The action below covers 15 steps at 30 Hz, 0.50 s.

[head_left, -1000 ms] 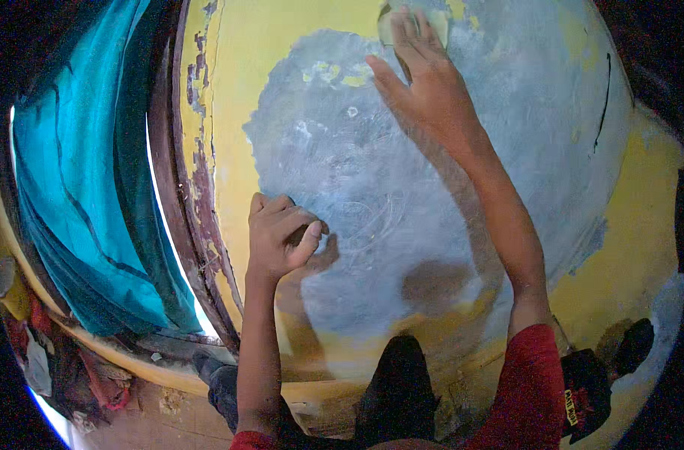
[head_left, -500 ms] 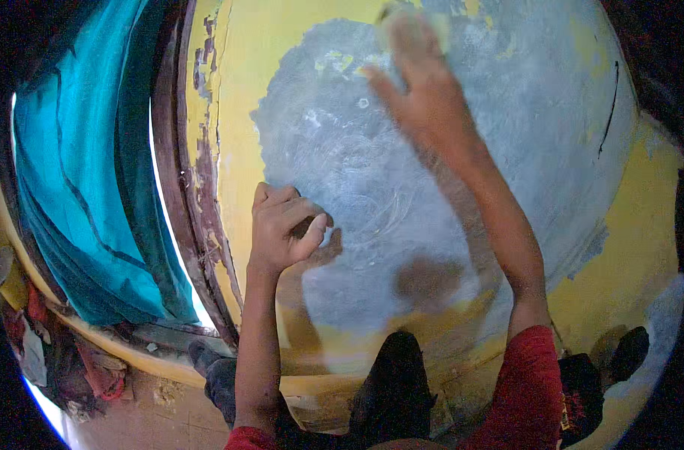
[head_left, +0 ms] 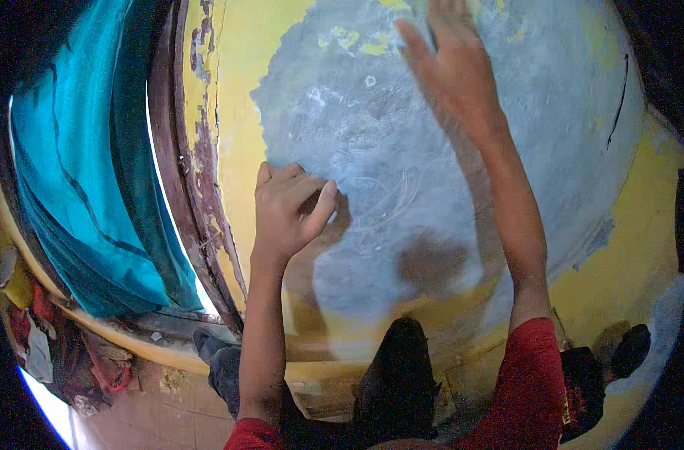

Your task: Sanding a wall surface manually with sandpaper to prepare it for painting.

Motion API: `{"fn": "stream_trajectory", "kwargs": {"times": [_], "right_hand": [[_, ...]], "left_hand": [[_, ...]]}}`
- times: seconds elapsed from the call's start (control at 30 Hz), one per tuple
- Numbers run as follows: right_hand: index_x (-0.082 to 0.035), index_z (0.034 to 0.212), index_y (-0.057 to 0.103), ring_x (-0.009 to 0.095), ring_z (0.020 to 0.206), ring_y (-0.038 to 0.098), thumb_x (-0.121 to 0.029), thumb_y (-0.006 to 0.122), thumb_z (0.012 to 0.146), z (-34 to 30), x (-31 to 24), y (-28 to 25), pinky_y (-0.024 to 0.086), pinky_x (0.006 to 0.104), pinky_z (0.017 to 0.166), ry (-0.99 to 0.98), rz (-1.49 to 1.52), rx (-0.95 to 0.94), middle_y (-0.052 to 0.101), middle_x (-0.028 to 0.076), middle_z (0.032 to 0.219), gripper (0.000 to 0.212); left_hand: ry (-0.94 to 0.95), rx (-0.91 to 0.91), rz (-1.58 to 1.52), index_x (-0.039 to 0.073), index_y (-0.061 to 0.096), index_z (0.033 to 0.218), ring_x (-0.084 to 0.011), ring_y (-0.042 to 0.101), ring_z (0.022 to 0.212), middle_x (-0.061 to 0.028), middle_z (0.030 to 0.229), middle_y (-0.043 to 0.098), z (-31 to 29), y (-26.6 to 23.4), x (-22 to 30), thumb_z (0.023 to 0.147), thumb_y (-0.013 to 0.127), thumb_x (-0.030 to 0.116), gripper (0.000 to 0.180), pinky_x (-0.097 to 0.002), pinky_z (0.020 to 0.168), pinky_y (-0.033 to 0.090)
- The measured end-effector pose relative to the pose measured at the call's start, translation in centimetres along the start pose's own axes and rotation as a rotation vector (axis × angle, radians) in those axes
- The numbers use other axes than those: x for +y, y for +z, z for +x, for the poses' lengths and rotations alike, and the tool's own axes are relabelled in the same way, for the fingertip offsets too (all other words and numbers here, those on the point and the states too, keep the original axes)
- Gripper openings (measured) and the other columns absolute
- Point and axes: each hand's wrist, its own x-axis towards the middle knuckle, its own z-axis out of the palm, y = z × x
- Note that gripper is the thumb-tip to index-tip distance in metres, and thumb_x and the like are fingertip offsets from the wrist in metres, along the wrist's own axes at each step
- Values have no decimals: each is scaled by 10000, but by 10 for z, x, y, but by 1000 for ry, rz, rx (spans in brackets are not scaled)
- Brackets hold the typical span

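A wall with a large grey patch, bordered by flaking yellow paint, fills the middle of the view. Against the left part of this patch rests my left hand, its fingers curled in and its thumb sticking out. Nothing shows in the gap between thumb and fingers. Higher up and to the right, my right hand is at the grey surface with its thumb apart. Its fingers are smeared by motion and cut off at the top edge. A pale blur lies by those fingertips; whether it is something held cannot be told.
A teal curtain hangs at the left beside a worn brown frame. Lower left, a cluttered heap lies on the floor. My dark-trousered knee is close to the wall. A dark foot shows at lower right.
My right hand has slid up and to the right across the grey patch. My left hand keeps its place on the wall while the whole view shifts slightly.
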Motion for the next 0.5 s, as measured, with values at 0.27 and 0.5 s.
{"fn": "stream_trajectory", "kwargs": {"times": [0.27,0.5], "right_hand": [[100,1552,352,453,1552,233,-561,458,1067,-6,1,5,216,504,1275,-87,75,-26,306,320,1631,827],[155,1503,387,501,1497,326,-504,499,1070,-4,3,8,289,521,1245,-253,-6,2,392,363,1561,796]], "left_hand": [[-15,-19,57,117,738,736,-211,539,632,-39,633,634,1,-1,6,857,742,206,150,-383,711,337],[-36,-22,13,124,740,736,-215,528,634,-41,626,612,0,1,6,870,739,220,165,-380,731,331]]}}
